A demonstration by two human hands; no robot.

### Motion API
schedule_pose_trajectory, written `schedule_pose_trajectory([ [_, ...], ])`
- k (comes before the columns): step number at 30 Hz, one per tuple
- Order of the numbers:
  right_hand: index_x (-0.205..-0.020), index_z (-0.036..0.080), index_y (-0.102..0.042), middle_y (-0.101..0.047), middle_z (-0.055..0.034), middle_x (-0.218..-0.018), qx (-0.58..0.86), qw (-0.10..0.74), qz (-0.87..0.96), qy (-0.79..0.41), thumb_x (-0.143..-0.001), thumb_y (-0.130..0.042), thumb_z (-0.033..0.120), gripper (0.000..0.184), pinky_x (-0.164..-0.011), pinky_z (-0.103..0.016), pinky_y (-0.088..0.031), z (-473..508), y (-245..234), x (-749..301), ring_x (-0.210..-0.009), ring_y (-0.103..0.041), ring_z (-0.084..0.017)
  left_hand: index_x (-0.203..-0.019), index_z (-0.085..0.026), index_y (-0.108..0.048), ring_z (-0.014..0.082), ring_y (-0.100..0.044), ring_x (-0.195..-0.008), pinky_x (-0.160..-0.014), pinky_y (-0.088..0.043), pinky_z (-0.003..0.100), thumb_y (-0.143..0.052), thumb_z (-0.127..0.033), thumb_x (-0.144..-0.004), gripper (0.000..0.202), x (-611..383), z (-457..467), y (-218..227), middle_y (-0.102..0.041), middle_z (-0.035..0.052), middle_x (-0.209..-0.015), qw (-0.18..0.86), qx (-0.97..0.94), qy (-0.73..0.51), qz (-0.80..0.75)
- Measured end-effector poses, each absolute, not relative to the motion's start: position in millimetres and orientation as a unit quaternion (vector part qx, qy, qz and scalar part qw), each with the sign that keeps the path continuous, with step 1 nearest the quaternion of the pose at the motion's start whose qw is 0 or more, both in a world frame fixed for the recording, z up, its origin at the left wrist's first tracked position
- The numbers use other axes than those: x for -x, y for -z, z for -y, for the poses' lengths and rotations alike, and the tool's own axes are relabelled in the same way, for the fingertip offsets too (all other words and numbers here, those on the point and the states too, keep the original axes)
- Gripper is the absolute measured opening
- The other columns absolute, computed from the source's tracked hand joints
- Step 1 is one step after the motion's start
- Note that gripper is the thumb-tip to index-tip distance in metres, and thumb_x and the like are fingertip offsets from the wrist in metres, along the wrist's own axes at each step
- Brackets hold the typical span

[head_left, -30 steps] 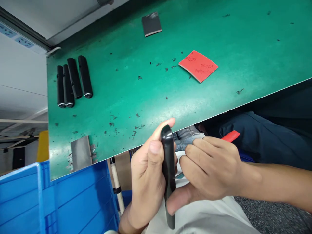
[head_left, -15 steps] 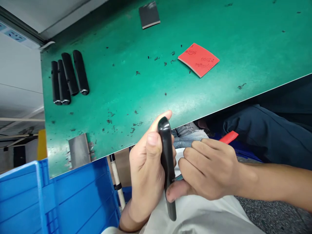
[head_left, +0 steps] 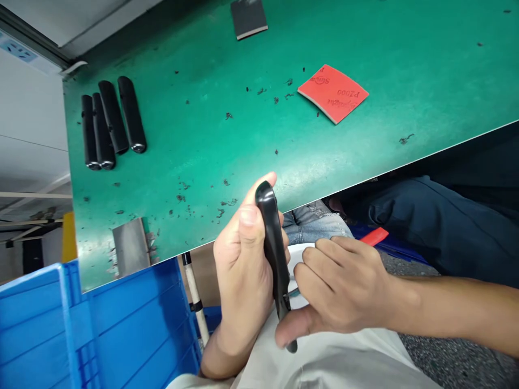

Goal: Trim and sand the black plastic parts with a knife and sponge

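Above the person's lap (head_left: 336, 362), the left grip (head_left: 243, 270) is clenched around a glossy black moulded bar (head_left: 272, 254), which stands nearly upright in the palm. The right grip (head_left: 344, 286) sits close against the bar's lower part, curled inward. A thin teal sliver (head_left: 294, 292) shows at its fingertips, but I cannot tell whether it is being held. Risk: that sliver could score the gloss finish or nick the skin, most likely if the bar turns in the left grip. Beyond, on the green tabletop (head_left: 194, 140), lie four similar black bars (head_left: 113, 116), a dark sanding block (head_left: 248, 16), scattered dark shavings (head_left: 221, 213) and a red abrasive pad (head_left: 333, 93). The pad is printed "P2000"; I cannot read its other lettering with confidence. A blue plastic crate (head_left: 40, 324) stands at the lower left.
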State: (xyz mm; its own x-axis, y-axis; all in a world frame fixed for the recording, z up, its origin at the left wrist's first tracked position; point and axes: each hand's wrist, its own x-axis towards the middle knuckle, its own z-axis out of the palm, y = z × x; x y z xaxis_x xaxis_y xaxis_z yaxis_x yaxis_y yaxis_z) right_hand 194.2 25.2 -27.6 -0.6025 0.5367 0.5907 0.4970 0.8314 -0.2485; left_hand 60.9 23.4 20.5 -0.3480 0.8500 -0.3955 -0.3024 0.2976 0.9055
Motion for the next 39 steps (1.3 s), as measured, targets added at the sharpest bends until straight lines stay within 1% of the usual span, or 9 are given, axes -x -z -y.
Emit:
schedule_pose_trajectory([
  [6, -0.057, 0.024, -0.045, -0.041, 0.0007, -0.054, 0.271, 0.35, 0.896, -0.04, -0.104, -0.034, 0.074, 0.07, -0.055, -0.037, -0.02, -23.1, 30.8, -193.8, -0.055, -0.034, -0.018, -0.129, -0.034, -0.076, 0.0057, -0.04, -0.052, -0.043, -0.037, 0.015, -0.057, -0.061, -0.101, 0.043, -58.3, -22.4, -17.6, -0.053, -0.0016, -0.074, 0.549, -0.22, -0.547, -0.593],
  [12, -0.055, 0.024, -0.044, -0.04, 0.0015, -0.054, 0.245, 0.35, 0.902, -0.057, -0.103, -0.039, 0.074, 0.07, -0.055, -0.037, -0.019, -18.2, 33.7, -194.3, -0.054, -0.032, -0.018, -0.124, -0.03, -0.078, 0.0055, -0.038, -0.049, -0.041, -0.035, 0.015, -0.06, -0.061, -0.099, 0.044, -59.0, -26.7, -20.1, -0.05, -0.0028, -0.07, 0.551, -0.195, -0.556, -0.59],
  [15, -0.055, 0.024, -0.043, -0.038, 0.0019, -0.053, 0.245, 0.352, 0.901, -0.065, -0.102, -0.04, 0.075, 0.07, -0.055, -0.036, -0.019, -15.4, 36.2, -193.8, -0.055, -0.031, -0.018, -0.126, -0.029, -0.076, 0.0052, -0.038, -0.049, -0.041, -0.035, 0.015, -0.06, -0.061, -0.098, 0.046, -59.3, -29.6, -20.3, -0.051, -0.0027, -0.072, 0.564, -0.188, -0.561, -0.575],
  [20, -0.056, 0.024, -0.042, -0.037, 0.0023, -0.053, 0.239, 0.356, 0.9, -0.076, -0.102, -0.039, 0.076, 0.07, -0.056, -0.037, -0.017, -6.5, 42.3, -192.1, -0.055, -0.031, -0.017, -0.123, -0.027, -0.075, 0.0052, -0.033, -0.047, -0.039, -0.032, 0.015, -0.063, -0.062, -0.097, 0.045, -58.0, -37.7, -18.4, -0.041, -0.0052, -0.068, 0.561, -0.176, -0.577, -0.567],
  [25, -0.056, 0.024, -0.041, -0.037, 0.0024, -0.054, 0.244, 0.357, 0.898, -0.083, -0.101, -0.036, 0.079, 0.071, -0.057, -0.037, -0.016, 3.3, 50.6, -190.7, -0.056, -0.03, -0.017, -0.123, -0.025, -0.074, 0.0057, -0.032, -0.046, -0.037, -0.028, 0.015, -0.056, -0.059, -0.101, 0.045, -53.3, -47.5, -16.7, -0.04, -0.005, -0.068, 0.546, -0.187, -0.587, -0.568],
  [31, -0.057, 0.024, -0.042, -0.038, 0.0019, -0.055, 0.253, 0.352, 0.898, -0.071, -0.101, -0.04, 0.078, 0.07, -0.057, -0.037, -0.017, 7.6, 57.2, -191.2, -0.057, -0.031, -0.018, -0.119, -0.025, -0.074, 0.0059, -0.034, -0.048, -0.039, -0.031, 0.016, -0.05, -0.056, -0.105, 0.042, -46.8, -55.7, -14.8, -0.04, -0.0037, -0.07, 0.519, -0.192, -0.598, -0.579],
  [33, -0.058, 0.023, -0.043, -0.039, 0.0021, -0.056, 0.255, 0.353, 0.899, -0.057, -0.101, -0.045, 0.075, 0.067, -0.058, -0.036, -0.018, 7.0, 58.3, -191.5, -0.059, -0.032, -0.018, -0.115, -0.025, -0.075, 0.0066, -0.033, -0.047, -0.038, -0.029, 0.019, -0.049, -0.055, -0.106, 0.041, -44.8, -58.1, -13.4, -0.04, -0.0032, -0.07, 0.505, -0.193, -0.604, -0.586],
  [36, -0.059, 0.023, -0.043, -0.039, 0.0024, -0.056, 0.258, 0.359, 0.896, -0.037, -0.1, -0.059, 0.062, 0.059, -0.058, -0.036, -0.019, 5.7, 60.2, -190.9, -0.059, -0.032, -0.017, -0.11, -0.026, -0.076, 0.0073, -0.034, -0.047, -0.038, -0.027, 0.021, -0.048, -0.054, -0.107, 0.04, -41.2, -61.3, -11.3, -0.043, -0.0024, -0.07, 0.487, -0.197, -0.617, -0.586],
  [39, -0.061, 0.023, -0.044, -0.039, 0.0025, -0.056, 0.274, 0.359, 0.892, -0.024, -0.099, -0.063, 0.054, 0.053, -0.058, -0.035, -0.02, 5.4, 62.0, -189.7, -0.06, -0.033, -0.017, -0.11, -0.026, -0.076, 0.0074, -0.033, -0.047, -0.038, -0.026, 0.023, -0.049, -0.053, -0.107, 0.038, -37.0, -63.7, -9.9, -0.043, -0.0026, -0.069, 0.472, -0.196, -0.626, -0.589],
])
